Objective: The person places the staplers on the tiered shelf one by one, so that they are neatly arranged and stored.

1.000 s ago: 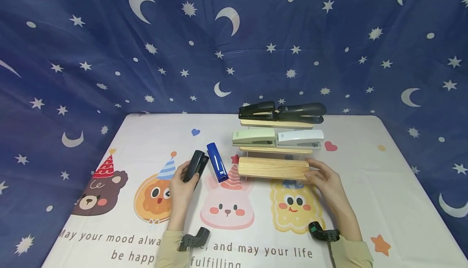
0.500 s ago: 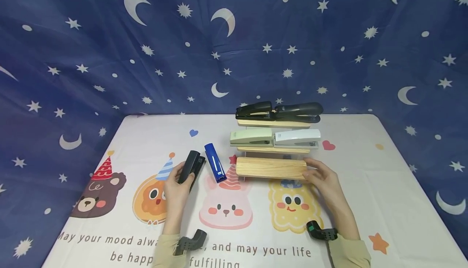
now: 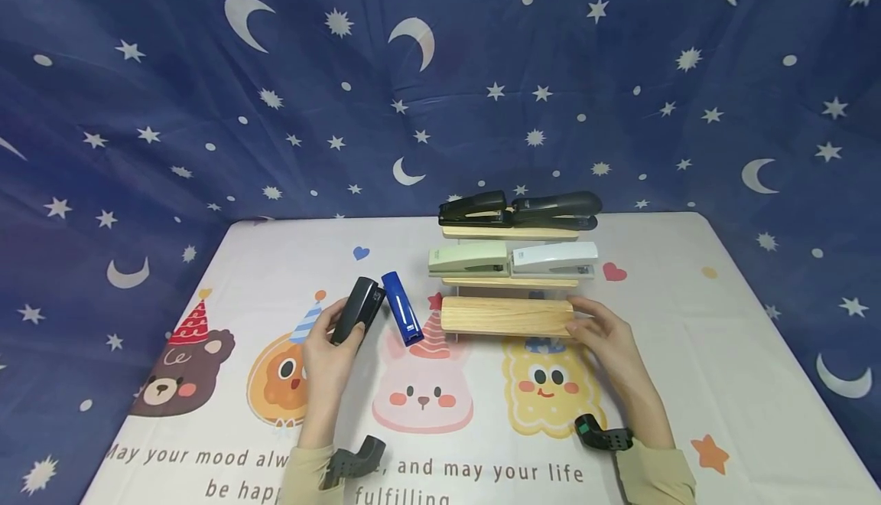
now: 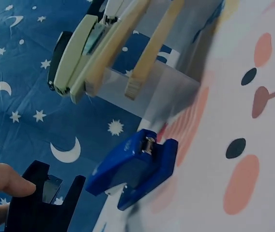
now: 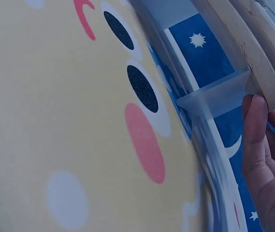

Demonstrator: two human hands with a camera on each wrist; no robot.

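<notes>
My left hand (image 3: 327, 356) grips a black stapler (image 3: 355, 311) by its sides, tilted, just left of a blue stapler (image 3: 402, 310). In the left wrist view the black stapler (image 4: 33, 205) shows its front end, with a finger on it. The blue stapler (image 4: 135, 166) stands on the tablecloth, untouched. On the right, my right hand (image 3: 609, 333) pinches the right end of the lowest wooden board (image 3: 505, 317) of a tiered rack. Thumb and fingers on either face of that board (image 5: 258, 58) show in the right wrist view.
On the rack's middle tier lie a pale green stapler (image 3: 469, 259) and a white stapler (image 3: 554, 258). Its top tier carries a black stapler (image 3: 475, 208) and a longer black stapler (image 3: 556, 208). Clear side panels (image 5: 215, 92) support the boards. Behind the table hangs a blue starry cloth (image 3: 310, 53).
The whole head view has drifted slightly left. My left hand has turned the black stapler a little and raised its far end. The right hand keeps its hold on the board.
</notes>
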